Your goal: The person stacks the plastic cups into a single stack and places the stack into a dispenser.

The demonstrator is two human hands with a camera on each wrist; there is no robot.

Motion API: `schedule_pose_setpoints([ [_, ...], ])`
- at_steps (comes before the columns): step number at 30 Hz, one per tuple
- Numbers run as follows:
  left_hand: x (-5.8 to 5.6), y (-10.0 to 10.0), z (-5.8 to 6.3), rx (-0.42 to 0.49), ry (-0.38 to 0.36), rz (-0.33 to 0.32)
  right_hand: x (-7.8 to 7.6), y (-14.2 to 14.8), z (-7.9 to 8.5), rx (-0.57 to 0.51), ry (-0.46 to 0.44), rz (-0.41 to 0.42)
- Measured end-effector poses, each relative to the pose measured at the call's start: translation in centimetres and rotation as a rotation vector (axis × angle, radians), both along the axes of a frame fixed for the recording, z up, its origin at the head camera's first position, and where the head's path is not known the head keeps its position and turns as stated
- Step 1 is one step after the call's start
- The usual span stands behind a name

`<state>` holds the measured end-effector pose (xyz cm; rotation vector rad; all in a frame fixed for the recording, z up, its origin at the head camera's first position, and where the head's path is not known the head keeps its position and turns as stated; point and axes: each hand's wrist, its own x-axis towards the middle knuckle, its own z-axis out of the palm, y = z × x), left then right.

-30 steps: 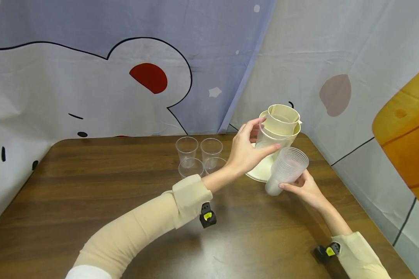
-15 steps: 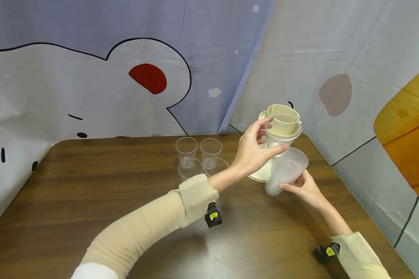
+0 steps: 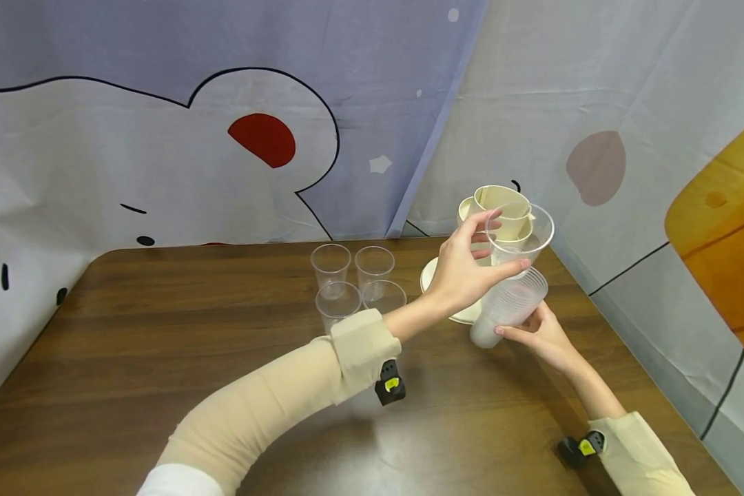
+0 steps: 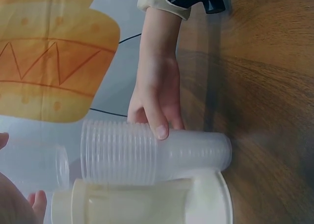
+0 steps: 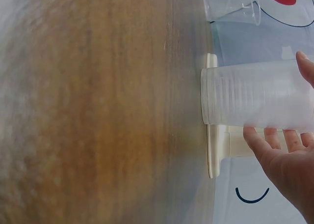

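Observation:
A single clear plastic cup (image 3: 533, 238) is pinched in my left hand (image 3: 461, 272), thumb in front and fingers behind. It hangs just above the mouth of a stack of clear plastic cups (image 3: 511, 303), which my right hand (image 3: 548, 337) grips around the lower part. The stack leans, its mouth up and to the right. In the left wrist view, a small gap separates the cup (image 4: 34, 162) from the stack's rims (image 4: 117, 153). Fingers of my right hand (image 5: 284, 170) wrap the stack (image 5: 235, 96) in the right wrist view.
Several clear cups (image 3: 331, 258) stand close together at the table's (image 3: 180, 331) back middle, partly behind my left sleeve. Behind my hands is a cream holder (image 3: 502, 200) with tall round cups on a round base (image 3: 429, 272). Printed cloth walls (image 3: 595, 103) border the table.
My left hand has moved to the right with the cup, from beside the cream holder to over the stack's mouth. My right hand and the stack have stayed still.

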<state>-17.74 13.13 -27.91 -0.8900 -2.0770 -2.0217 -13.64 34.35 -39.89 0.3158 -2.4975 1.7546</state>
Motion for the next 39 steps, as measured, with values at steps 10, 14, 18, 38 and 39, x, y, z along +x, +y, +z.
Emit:
schedule_pose_setpoints([
  [10,0.2,0.7,-0.3,-0.006,-0.021,-0.034,0.2,0.1,0.0,-0.001,-0.021,0.0],
  [14,0.3,1.0,-0.5,-0.023,-0.035,-0.037,0.3,0.1,0.1,0.0,-0.024,0.001],
  [18,0.4,1.1,-0.6,-0.035,-0.047,-0.036,0.4,0.1,0.1,0.003,-0.026,0.001],
  [38,0.0,1.7,-1.7,-0.126,-0.063,0.005,0.1,-0.1,-0.1,-0.04,-0.005,0.033],
  [39,0.0,1.7,-1.8,-0.119,-0.072,0.0,0.1,-0.1,-0.1,-0.042,-0.003,0.031],
])
